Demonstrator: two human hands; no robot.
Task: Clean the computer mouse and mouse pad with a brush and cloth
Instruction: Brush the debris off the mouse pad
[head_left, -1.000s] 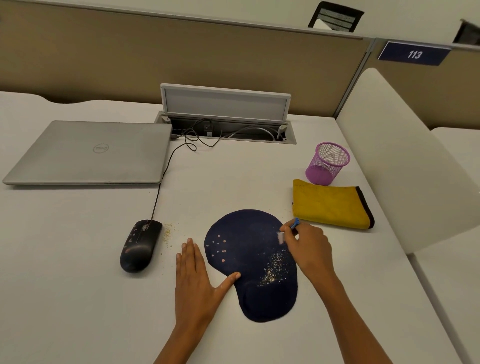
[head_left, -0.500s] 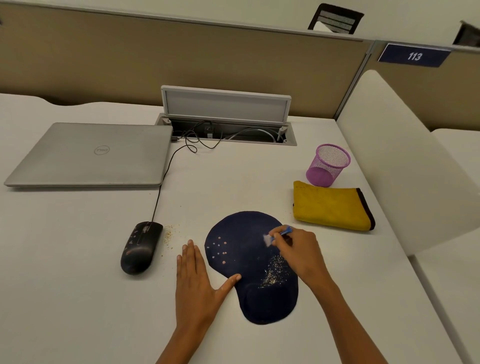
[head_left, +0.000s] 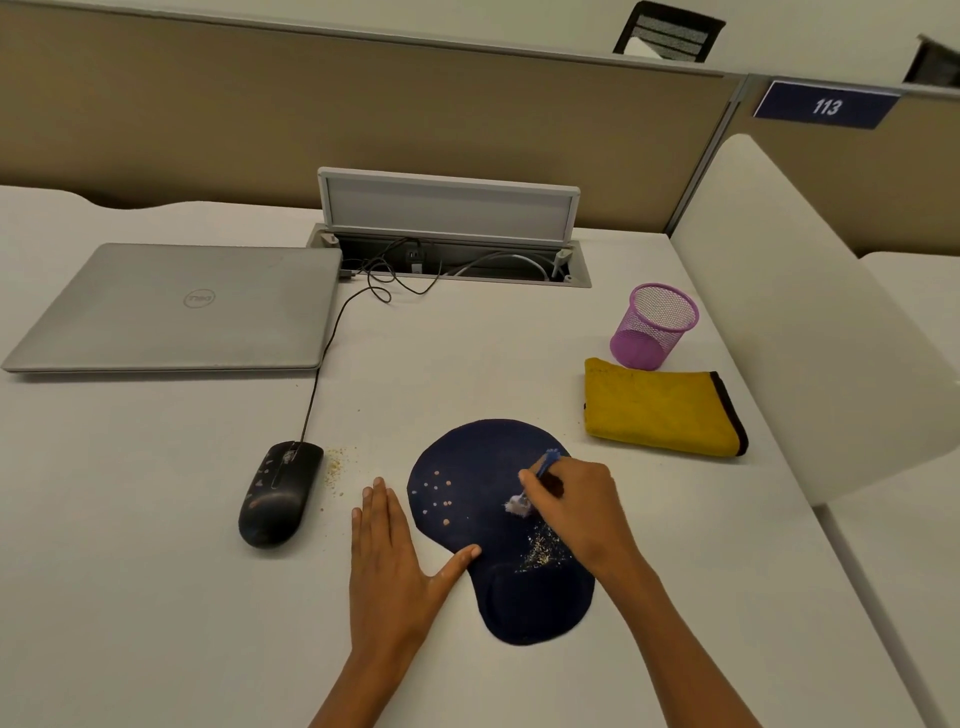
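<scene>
**Head view: brushing crumbs on the mouse pad**

Head camera shows the right hand (head_left: 574, 512) pinching a small blue-handled brush (head_left: 535, 483), its pale bristles down on the dark blue mouse pad (head_left: 483, 457). The left hand (head_left: 395, 561) lies flat with straight fingers just left of the pad, thumb tip touching its edge, apparently steadying it.

The step in hand looks like brushing the pad. Crumbs (head_left: 543, 551) lie nearer the wrist rest, so the next stroke likely calls for sweeping them off an edge.

The pad's long axis runs from the person toward the far partition, wrist rest nearest. The brush handle slants up and away to the right of the pad's centre. The cloth (head_left: 660, 410) lies untouched right of the pad; the mouse (head_left: 278, 493) sits well to its left.
</scene>
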